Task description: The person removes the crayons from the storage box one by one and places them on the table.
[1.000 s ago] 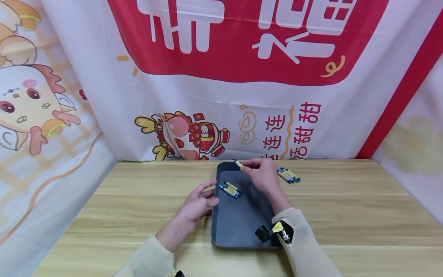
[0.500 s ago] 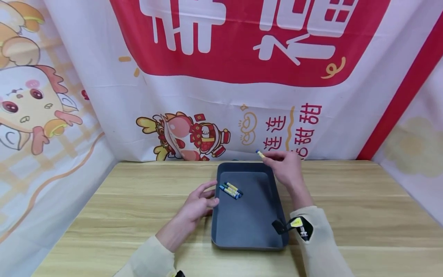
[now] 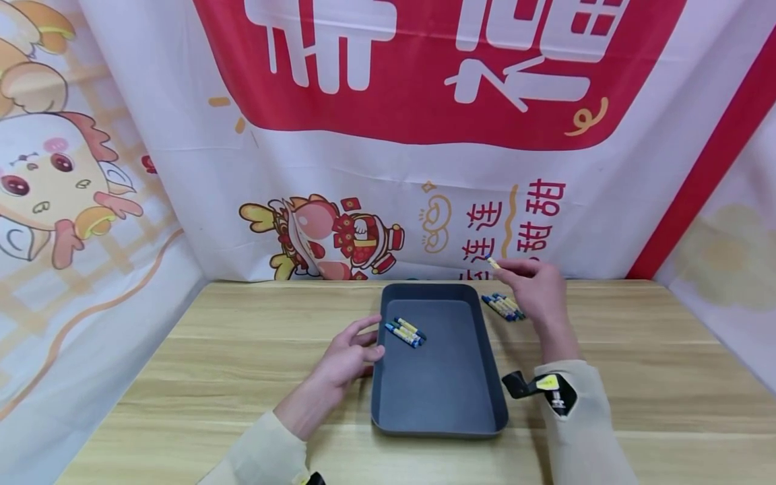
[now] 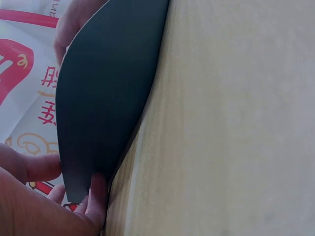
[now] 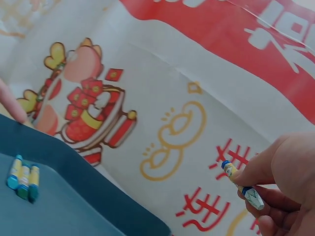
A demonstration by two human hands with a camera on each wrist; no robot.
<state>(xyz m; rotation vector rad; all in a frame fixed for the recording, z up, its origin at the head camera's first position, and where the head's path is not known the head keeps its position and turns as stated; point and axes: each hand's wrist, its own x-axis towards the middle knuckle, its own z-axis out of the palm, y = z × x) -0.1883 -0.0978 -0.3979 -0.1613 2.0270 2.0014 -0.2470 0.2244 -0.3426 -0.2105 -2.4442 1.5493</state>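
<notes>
While right grip (image 3: 541, 291) pinches crayon (image 5: 252, 197), left grip (image 3: 344, 356), seemingly loose, touches tray (image 3: 442, 384); banner (image 3: 418, 135): "连连".

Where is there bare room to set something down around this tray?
Inside the tray, the floor nearer the person than the crayon cluster is bare. The table is bare left of the left hand and right of the right sleeve. It's crowded by the tray's far right corner, where loose crayons lie close to the right hand.

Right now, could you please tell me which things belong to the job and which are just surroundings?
Job: grey rectangular tray; yellow-wrapped crayon in right fingers; matching crayons inside tray; similar crayons beside it.
Surroundings: red-and-white printed cloth; pale wooden table.
</notes>
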